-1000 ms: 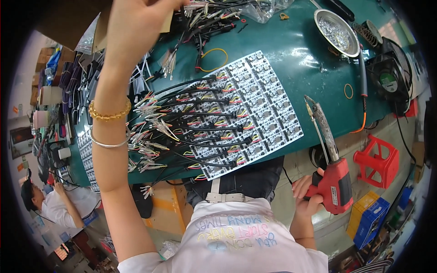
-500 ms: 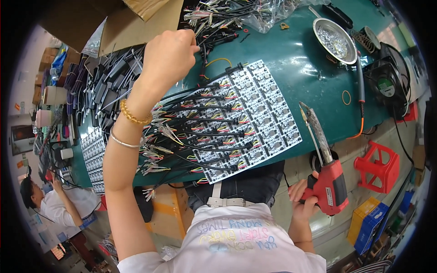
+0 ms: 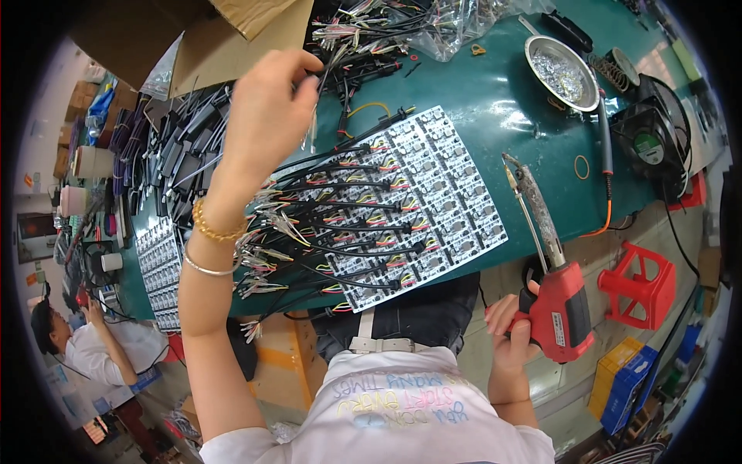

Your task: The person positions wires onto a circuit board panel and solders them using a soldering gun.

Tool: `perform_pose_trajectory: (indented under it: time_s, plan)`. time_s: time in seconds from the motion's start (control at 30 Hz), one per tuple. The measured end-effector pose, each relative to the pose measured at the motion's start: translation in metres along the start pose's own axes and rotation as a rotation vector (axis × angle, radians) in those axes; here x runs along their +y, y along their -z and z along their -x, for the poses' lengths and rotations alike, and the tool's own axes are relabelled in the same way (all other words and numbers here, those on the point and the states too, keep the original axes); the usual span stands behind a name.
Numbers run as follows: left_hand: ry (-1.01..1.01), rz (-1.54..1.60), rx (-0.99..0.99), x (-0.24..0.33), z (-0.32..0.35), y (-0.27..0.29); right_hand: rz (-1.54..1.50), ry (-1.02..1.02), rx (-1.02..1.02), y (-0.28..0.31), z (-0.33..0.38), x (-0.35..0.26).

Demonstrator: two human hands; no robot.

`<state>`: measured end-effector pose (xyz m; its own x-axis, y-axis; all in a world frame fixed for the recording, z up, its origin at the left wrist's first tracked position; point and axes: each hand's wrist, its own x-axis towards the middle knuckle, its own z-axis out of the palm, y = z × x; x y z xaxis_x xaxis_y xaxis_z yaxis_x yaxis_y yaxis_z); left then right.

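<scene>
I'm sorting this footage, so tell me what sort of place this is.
Probably an electronics assembly workshop: a sheet of circuit boards lies on a green table with black cables across it, and the right hand holds what looks like a red soldering gun.

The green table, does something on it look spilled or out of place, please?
I see no clear spill: silvery scraps sit inside the metal bowl. A tan rubber band lies loose on the green table, apart from the black cables and white circuit boards, so it looks a little stray.
</scene>
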<state>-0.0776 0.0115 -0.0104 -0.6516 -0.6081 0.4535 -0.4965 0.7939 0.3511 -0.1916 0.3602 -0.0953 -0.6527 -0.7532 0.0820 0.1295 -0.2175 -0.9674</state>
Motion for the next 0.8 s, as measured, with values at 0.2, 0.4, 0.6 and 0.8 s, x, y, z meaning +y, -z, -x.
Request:
perform_pose_trajectory:
  time_s: [0.2,0.4,0.6,0.8]
  plan:
    - [0.224,0.886,0.198,0.013,0.002,0.031,-0.027,0.026,0.082,-0.003,0.0,0.007]
    - [-0.009,0.885,0.238,0.049,0.03,0.071,-0.028,0.082,0.057,-0.007,-0.007,0.001]
    - [0.439,0.861,-0.666,0.1,0.066,0.033,0.22,-0.037,0.098,-0.044,-0.024,-0.03]
    - [0.43,0.864,-0.721,0.12,0.096,0.016,0.386,-0.095,-0.195,-0.045,-0.046,-0.035]
